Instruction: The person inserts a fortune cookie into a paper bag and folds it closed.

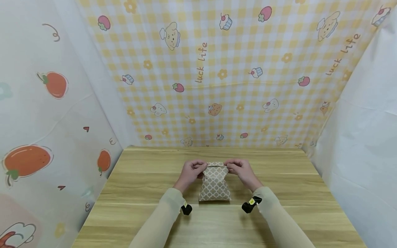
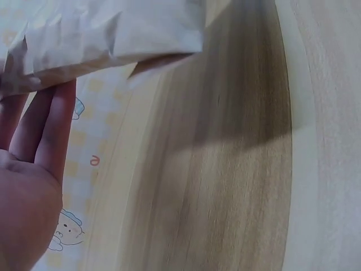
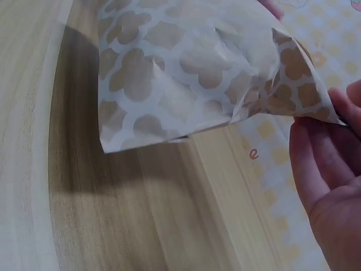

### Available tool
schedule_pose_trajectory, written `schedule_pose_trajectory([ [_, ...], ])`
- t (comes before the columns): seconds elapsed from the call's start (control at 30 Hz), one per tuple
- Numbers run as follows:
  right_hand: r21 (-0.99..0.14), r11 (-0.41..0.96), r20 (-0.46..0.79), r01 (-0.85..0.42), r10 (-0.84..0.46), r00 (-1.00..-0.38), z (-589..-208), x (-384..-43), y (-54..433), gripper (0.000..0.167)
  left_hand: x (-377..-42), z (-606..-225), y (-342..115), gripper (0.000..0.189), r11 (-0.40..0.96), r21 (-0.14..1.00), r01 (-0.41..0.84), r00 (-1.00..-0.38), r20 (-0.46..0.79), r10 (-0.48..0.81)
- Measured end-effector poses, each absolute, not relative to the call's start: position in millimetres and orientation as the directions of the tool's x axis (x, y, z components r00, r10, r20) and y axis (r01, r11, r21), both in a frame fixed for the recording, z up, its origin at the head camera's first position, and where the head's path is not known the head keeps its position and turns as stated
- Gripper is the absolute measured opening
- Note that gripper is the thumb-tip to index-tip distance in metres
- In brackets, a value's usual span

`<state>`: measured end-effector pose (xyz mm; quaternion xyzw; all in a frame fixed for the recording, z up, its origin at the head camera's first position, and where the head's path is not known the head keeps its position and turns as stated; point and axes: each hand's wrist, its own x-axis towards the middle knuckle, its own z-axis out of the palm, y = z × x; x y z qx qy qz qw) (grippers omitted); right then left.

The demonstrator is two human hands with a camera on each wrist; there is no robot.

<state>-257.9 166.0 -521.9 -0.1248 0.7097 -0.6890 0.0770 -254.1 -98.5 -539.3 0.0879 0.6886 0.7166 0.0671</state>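
A small paper bag (image 1: 215, 184) with a tan and white lattice pattern stands in front of the person, its top edge folded over. At the bag's upper left corner, the left hand (image 1: 193, 171) pinches the paper between thumb and fingers. The right hand (image 1: 243, 171) pinches the opposite top corner in the same way. In the right wrist view the bag (image 3: 180, 73) bulges, with creases running toward the pinched corner. The left wrist view has the bag's pale side (image 2: 130, 34) above the left fingers (image 2: 48, 124). The bag's contents are hidden.
The bag is over a wooden table (image 1: 149, 172). Behind it rises a yellow checked cloth (image 1: 235, 93) with cartoon prints. A white printed sheet (image 1: 77, 113) borders the left side, a plain white sheet (image 1: 359, 137) the right. Small black cameras (image 1: 186, 209) sit at both wrists.
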Motion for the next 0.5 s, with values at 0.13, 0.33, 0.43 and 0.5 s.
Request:
schedule_pose_trajectory([
  [0.13,-0.987,0.113,0.077,-0.110,-0.266,-0.961,-518,-259,162,0.034,-254,-542,-98,0.025,-0.012,0.999,0.040,-0.980,0.042,0.194],
  [0.33,-0.805,0.467,0.201,-0.365,-0.363,-0.910,-503,-261,144,0.037,-253,-542,-97,0.033,0.021,0.998,0.053,-0.979,0.048,0.199],
  [0.43,-0.668,0.562,0.249,-0.487,-0.448,-0.858,-495,-262,131,0.034,-252,-541,-94,0.028,0.031,0.997,0.074,-0.975,0.066,0.211],
  [0.5,-0.582,0.609,0.264,-0.539,-0.486,-0.833,-493,-263,124,0.028,-252,-540,-93,0.026,0.033,0.996,0.088,-0.972,0.079,0.221],
])
